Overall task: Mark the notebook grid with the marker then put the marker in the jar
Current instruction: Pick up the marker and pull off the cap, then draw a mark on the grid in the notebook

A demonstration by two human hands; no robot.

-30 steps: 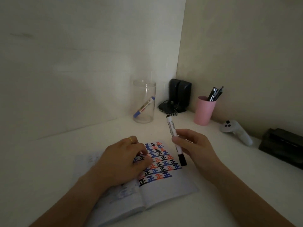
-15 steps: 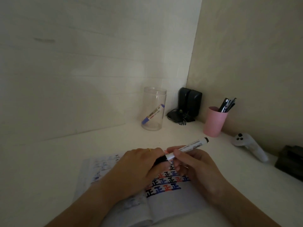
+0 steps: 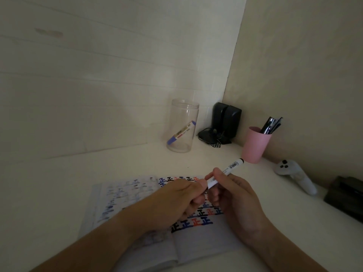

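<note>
Dim white desk [image 3: 59,183], corner wall. Right hand [image 3: 233,195] fingers pinch marker [image 3: 225,171] over open notebook [image 3: 204,238]; left hand [image 3: 176,201] fingers curled at its cap end. Jar [image 3: 183,126] behind

One head-worn view looks forward and down, close over the desk [image 3: 59,183] toward the wall corner [image 3: 225,95]

Beyond the hands, in the far corner where the two walls meet, stands a pair of black speakers [image 3: 227,122] with a tangle of cable at their foot. To the right of the hands and further back sits a pink cup [image 3: 255,144] holding dark pens [image 3: 272,125]. Nearer on that right side lies a white game controller [image 3: 294,174], then a black box [image 3: 347,197] at the edge.
</note>
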